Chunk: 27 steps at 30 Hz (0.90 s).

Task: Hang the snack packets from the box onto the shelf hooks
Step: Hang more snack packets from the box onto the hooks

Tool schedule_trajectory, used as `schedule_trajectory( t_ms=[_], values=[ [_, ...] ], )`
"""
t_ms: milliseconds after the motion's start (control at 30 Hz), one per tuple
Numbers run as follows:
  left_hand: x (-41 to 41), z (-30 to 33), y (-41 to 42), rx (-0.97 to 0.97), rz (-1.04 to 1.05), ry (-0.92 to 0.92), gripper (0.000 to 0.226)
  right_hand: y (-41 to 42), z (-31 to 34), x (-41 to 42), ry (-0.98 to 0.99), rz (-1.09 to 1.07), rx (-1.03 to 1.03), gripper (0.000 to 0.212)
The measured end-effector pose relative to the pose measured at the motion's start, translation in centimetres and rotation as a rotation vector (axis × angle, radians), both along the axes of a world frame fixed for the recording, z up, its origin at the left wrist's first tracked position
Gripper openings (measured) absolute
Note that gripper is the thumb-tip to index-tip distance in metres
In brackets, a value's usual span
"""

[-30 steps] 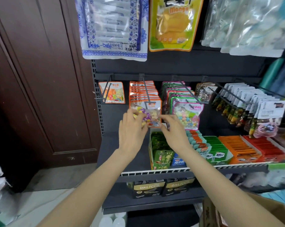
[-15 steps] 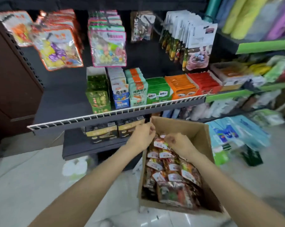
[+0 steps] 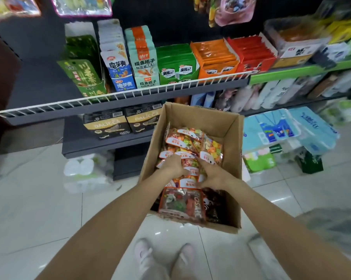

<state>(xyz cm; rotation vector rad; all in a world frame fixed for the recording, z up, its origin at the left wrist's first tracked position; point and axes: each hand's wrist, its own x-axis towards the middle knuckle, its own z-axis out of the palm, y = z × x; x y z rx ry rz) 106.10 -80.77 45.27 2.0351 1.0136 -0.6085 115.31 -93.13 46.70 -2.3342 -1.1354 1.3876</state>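
An open cardboard box (image 3: 229,126) stands on the floor below the shelves, filled with several orange-edged snack packets (image 3: 190,138) of coloured candy. Both my hands are down inside it. My left hand (image 3: 173,165) has its fingers curled into the packets in the middle of the pile. My right hand (image 3: 211,174) grips packets just beside it, fingers curled under a white-and-orange header. A darker packet (image 3: 180,205) lies at the near end of the box. Hanging packets (image 3: 81,6) show only at the top edge; the hooks are out of view.
A wire-fronted shelf (image 3: 120,96) with boxed snacks juts out just above and behind the box. Black cartons (image 3: 122,124) sit on the lower shelf. Tissue packs (image 3: 281,130) lie on the floor to the right, white packs (image 3: 85,170) to the left. My shoes (image 3: 162,257) stand on tile.
A second ago both hands were up at a hanging packet on a hook. They came down to the box, and now sit deeper among the packets, fingers curled into them.
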Motion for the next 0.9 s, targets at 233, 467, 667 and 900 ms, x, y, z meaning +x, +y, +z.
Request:
schedule_trajectory(
  t_ms=[233,467,667,900],
  values=[
    [0.5,-0.3,-0.6,-0.145,0.257,0.074,0.037,-0.1,2.0,2.3,-0.338,-0.017,0.258,0.04],
    [1.2,2.3,0.2,0.111,0.309,0.006,0.02,-0.2,3.6,3.9,-0.392,-0.158,0.448,0.028],
    [0.3,4.7,2.1,0.064,0.506,-0.186,0.018,1.2,6.1,4.0,-0.302,-0.319,0.529,0.033],
    [-0.6,10.9,3.5,0.349,0.271,-0.341,0.021,3.2,9.8,2.4,-0.386,-0.107,0.581,0.029]
  ],
)
